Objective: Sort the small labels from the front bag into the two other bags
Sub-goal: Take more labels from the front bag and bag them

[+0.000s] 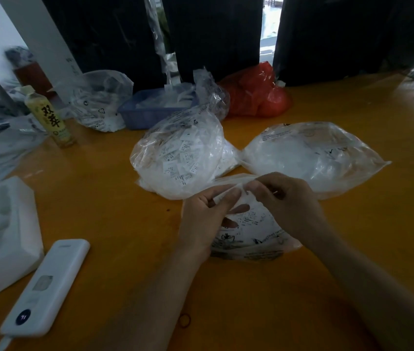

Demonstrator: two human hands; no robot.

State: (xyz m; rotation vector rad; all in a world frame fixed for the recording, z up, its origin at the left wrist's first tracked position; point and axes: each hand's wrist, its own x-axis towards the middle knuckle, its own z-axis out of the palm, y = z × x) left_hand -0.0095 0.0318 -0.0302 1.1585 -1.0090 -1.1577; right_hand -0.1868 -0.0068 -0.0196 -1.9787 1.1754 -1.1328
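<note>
A clear printed front bag (249,236) lies on the orange table (115,198) just under my hands. My left hand (208,216) and my right hand (287,198) meet above its opening and pinch small white labels (228,195) between the fingertips. Behind it on the left stands a full clear bag of white printed labels (178,158). On the right lies a second, flatter clear bag (312,155) with white contents. What the right fingers hold is partly hidden.
A white power bank (46,285) and a white foam box (3,234) sit at the left front. A drink bottle (49,117), another clear bag (97,100), a blue basket (155,110) and a red bag (256,95) line the back. A rubber band (184,320) lies near my left forearm.
</note>
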